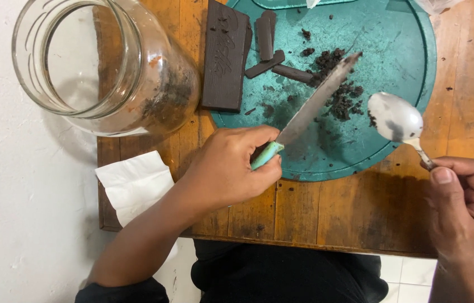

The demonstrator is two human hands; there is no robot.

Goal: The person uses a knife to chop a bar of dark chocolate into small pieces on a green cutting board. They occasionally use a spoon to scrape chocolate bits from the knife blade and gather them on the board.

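My left hand (227,168) grips the teal handle of a knife (315,101); its blade slants up and to the right over a teal cutting board (399,56), with the tip at a pile of chopped chocolate (338,92). My right hand (464,207) holds a metal spoon (397,120) by its handle, the bowl face up over the board's right edge beside the crumbs. A dark chocolate bar (224,56) lies on the board's left rim, and a few cut strips (276,62) lie next to it.
A large glass jar (102,67) lies on its side at the left end of the wooden table (327,207), mouth toward me. A white paper napkin (136,185) hangs over the table's left front corner. White floor shows at the left.
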